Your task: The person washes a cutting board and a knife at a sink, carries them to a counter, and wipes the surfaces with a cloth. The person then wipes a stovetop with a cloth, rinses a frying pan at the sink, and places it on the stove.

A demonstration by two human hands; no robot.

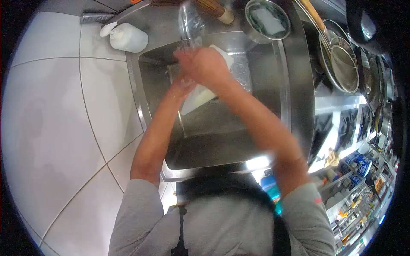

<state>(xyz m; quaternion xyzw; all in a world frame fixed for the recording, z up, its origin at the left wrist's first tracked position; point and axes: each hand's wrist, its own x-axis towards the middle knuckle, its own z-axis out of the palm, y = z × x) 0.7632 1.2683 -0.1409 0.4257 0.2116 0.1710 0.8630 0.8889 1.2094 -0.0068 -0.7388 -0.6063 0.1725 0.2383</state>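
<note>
Both of my hands are together under the metal faucet [185, 23], over a steel sink [213, 147]. My right hand [209, 67] lies over my left hand [186, 70] and hides part of it. Motion blurs the fingers of both, and water seems to run over them. Below them in the sink is a flat white board [198, 100], tilted, with its upper end showing beyond my right hand. Whether either hand holds anything cannot be made out.
A white pump bottle [129, 38] stands at the sink's upper left corner. At the upper right sits a metal container [267, 21] with a pale block inside. A brush handle [225, 16] lies behind the sink. Strainers [344, 64] are at the right.
</note>
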